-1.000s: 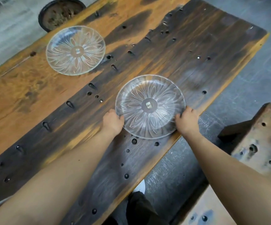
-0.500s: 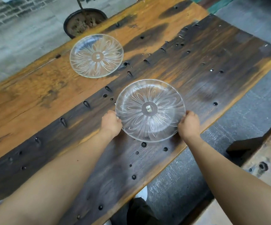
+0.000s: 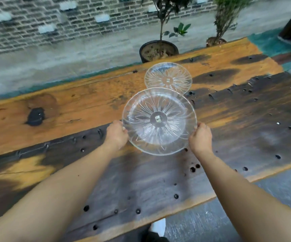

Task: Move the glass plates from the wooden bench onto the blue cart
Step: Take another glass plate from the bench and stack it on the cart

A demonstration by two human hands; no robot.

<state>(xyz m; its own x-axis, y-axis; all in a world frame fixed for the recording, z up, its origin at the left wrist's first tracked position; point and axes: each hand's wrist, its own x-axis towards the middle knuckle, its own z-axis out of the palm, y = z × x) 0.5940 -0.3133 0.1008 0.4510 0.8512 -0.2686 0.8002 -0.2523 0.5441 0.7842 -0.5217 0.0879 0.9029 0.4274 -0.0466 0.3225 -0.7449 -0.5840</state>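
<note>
Left hand (image 3: 117,136): closed on the left rim of the near glass plate (image 3: 159,121), fingers curled under the edge.
Right hand (image 3: 200,137): clamped on the opposite, right rim — thumb on top.
Near glass plate: held between the two hands, spanning the gap from palm to palm; tilted, its far edge higher and overlapping the second plate in view. Whether its near edge touches the wood cannot be told.
Second glass plate (image 3: 168,78): lies flat on the wooden bench (image 3: 75,109), beyond the held one.
Potted plant (image 3: 158,49): behind the bench's far edge — another stands further right.
</note>
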